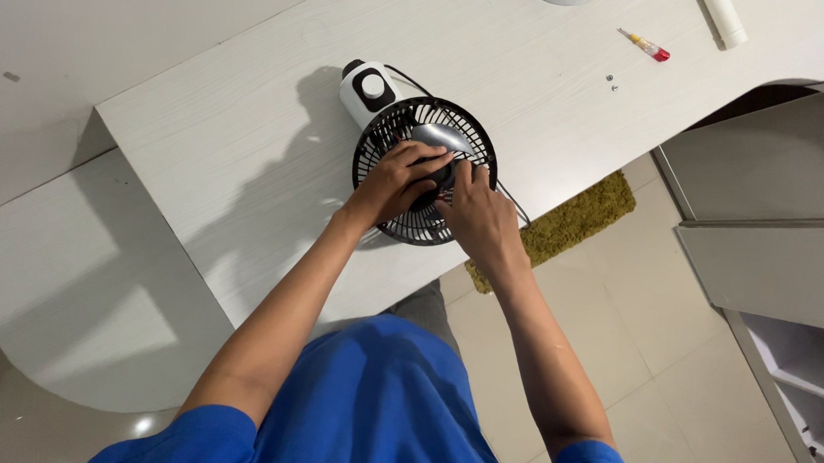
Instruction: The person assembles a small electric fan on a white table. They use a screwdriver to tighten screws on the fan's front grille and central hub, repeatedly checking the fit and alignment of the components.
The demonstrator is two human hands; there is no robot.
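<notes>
Black wire grille [409, 126] is on the small fan [422, 170] mid-worktop [246, 136]; left hand [398, 178] and right hand [475, 216] fingers curl on its hub. Loose screws [612, 82] and screwdriver [644, 45] lie far right, suggesting unfinished work.

Pale wood-grain white tabletop [247, 126] carries small black-caged desk fan [418, 127], red-tipped yellow screwdriver [645, 47], possibly two tiny loose screws [611, 82].

1 fan [409, 126], 1 screwdriver [645, 47], 2 screws [612, 81], 2 hands [398, 178].
</notes>
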